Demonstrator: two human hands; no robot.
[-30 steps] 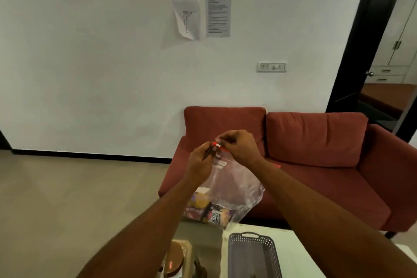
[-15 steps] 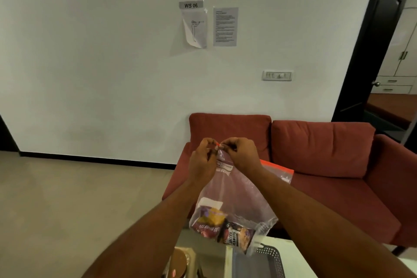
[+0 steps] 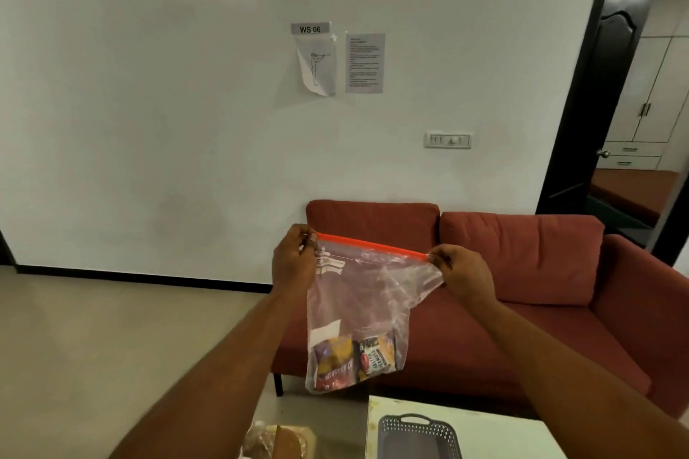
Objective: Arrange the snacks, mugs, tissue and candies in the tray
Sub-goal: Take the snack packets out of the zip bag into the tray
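Bare forearms, sleeveless, no jewellery visible

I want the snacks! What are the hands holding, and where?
Both hold the clear bag by its orange zip top: the left hand pinches one end, the right hand the other. The snacks sit at the bottom.

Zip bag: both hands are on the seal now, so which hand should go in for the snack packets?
Probably the right hand. It pinches only the slack far corner of the zip bag, above the tray. The left hand holds the corner above the snack packets, carrying their weight.
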